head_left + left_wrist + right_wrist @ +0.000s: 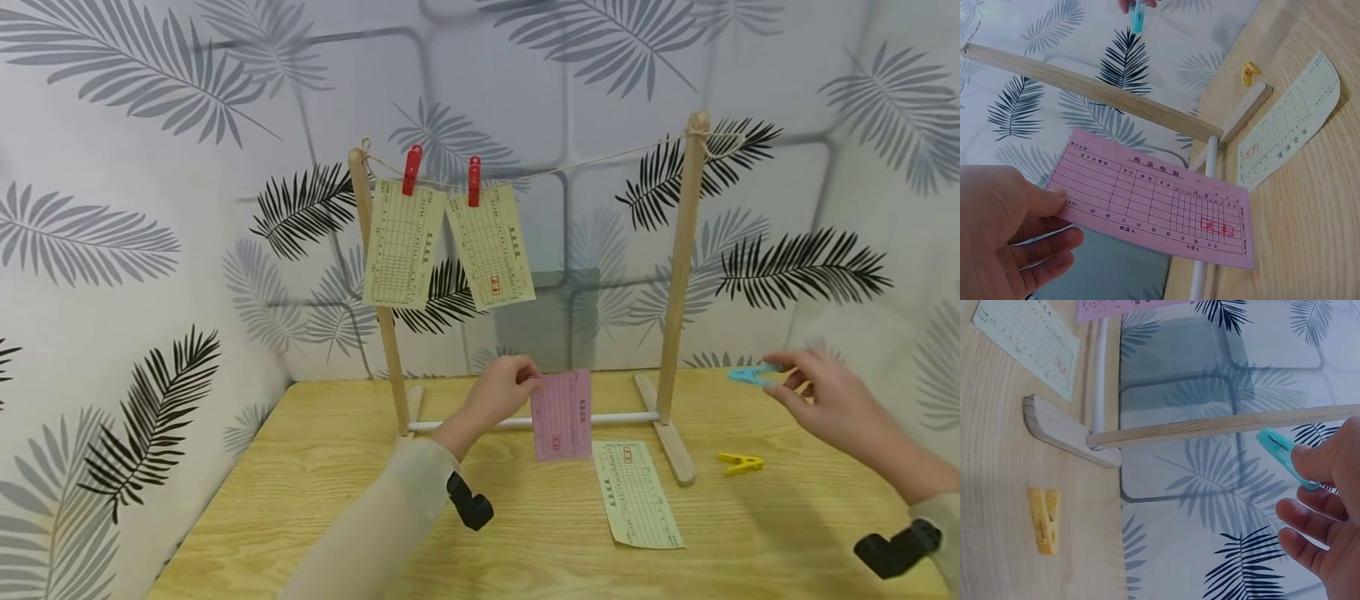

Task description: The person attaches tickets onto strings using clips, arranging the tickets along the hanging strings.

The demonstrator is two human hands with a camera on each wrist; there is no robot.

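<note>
From eleven to twelve o'clock I see red clips point(412, 171) holding pale slips point(403, 250) on a cord point(600, 159) any knock could shake. At six the left hand point(498, 392) pinches the pink slip point(562, 417), at five, by one edge, so it could bend. Near four the right hand point(828, 396) grips the blue clip point(744, 377) between thumb and finger; off-centre pressure might twist it free.

We see two pale-yellow paper rectangles point(403, 250) at left on the thin string point(600, 161), a pink paper rectangle point(562, 417) before the white round rod point(626, 417), and, on the wooden surface point(540, 533), a pale-green paper rectangle point(637, 496) left of the yellow plastic clip point(1039, 515).
</note>
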